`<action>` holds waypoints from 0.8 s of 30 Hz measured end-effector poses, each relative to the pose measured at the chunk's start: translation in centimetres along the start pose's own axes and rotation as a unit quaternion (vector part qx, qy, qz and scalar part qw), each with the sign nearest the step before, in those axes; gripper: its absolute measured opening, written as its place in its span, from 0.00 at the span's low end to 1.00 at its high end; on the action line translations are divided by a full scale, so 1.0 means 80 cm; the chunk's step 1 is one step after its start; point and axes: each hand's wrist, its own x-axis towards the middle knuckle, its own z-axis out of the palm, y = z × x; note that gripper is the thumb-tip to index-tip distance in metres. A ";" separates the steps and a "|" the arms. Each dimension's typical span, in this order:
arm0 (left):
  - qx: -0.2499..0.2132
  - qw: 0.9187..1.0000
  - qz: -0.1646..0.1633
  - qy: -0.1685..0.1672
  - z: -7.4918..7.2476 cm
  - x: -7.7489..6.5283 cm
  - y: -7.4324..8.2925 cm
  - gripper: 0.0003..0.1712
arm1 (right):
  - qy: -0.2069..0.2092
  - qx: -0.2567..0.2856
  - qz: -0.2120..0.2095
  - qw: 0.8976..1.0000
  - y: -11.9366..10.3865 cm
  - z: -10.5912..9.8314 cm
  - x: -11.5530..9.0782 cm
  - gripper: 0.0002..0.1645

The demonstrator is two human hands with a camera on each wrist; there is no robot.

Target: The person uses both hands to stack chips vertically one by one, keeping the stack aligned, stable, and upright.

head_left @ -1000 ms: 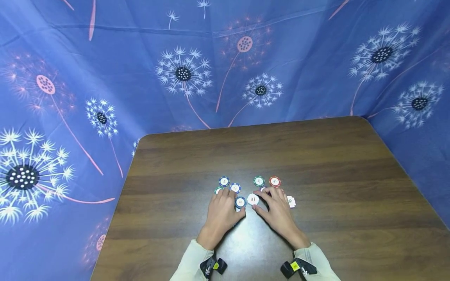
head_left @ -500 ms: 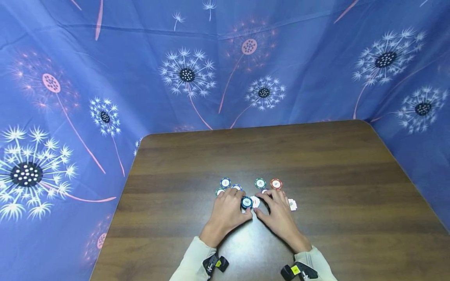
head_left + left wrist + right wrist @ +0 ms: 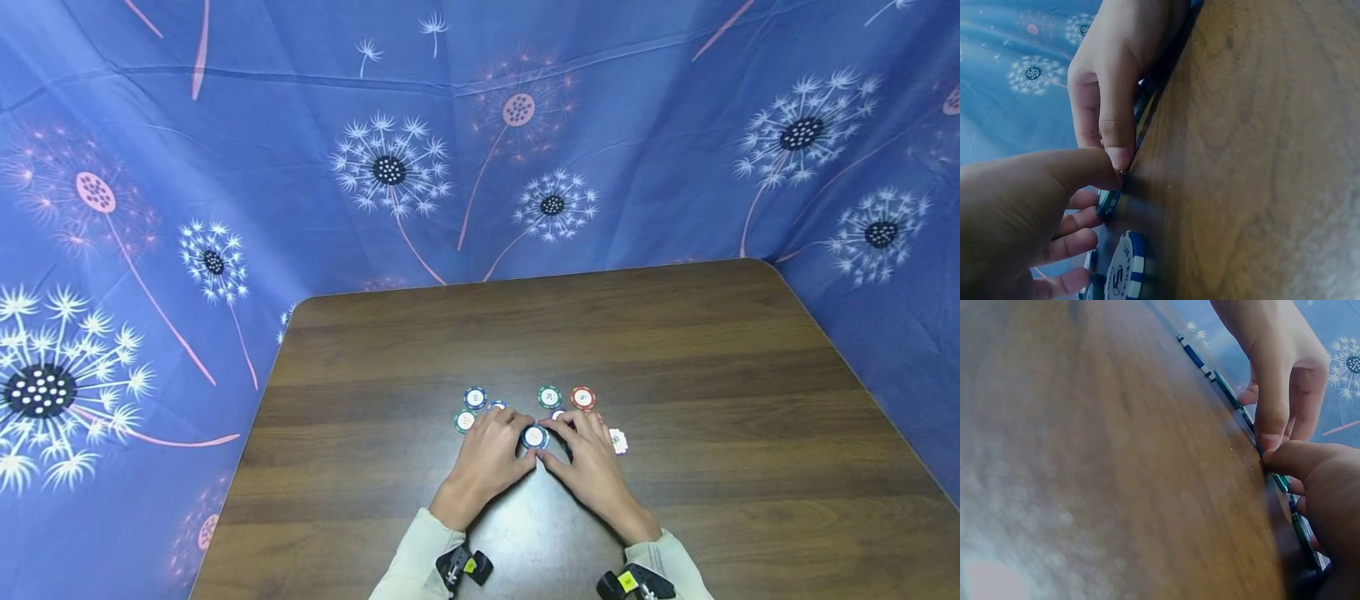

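Observation:
A blue-edged poker chip (image 3: 535, 437) with a white centre lies flat between my hands in the head view. My left hand (image 3: 483, 454) pinches its left side, index finger at the far edge and thumb at the near one. From the other side my right hand (image 3: 594, 462) pinches the same spot with thumb and index finger. Both thumbtips meet in the left wrist view, where the right hand (image 3: 1119, 59) faces the left hand (image 3: 1016, 206). Hands mostly hide the pinched chip in both wrist views. No white chip shows under it.
Near my left fingers lie a blue chip (image 3: 476, 397), a green chip (image 3: 465, 420) and a partly covered blue one (image 3: 497, 406). Around my right hand are a green chip (image 3: 550, 397), a red chip (image 3: 583, 397) and a white chip (image 3: 618, 441). A wooden table (image 3: 712, 375) carries everything.
My left hand has moved right with the blue chip, over the white chip that my right hand was holding. That white chip has gone from sight, and the hands now meet.

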 end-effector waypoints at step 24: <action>-0.029 1.000 0.002 -0.001 -0.018 0.001 -0.021 0.18 | -0.009 0.010 0.008 1.000 -0.002 -0.003 0.000 0.28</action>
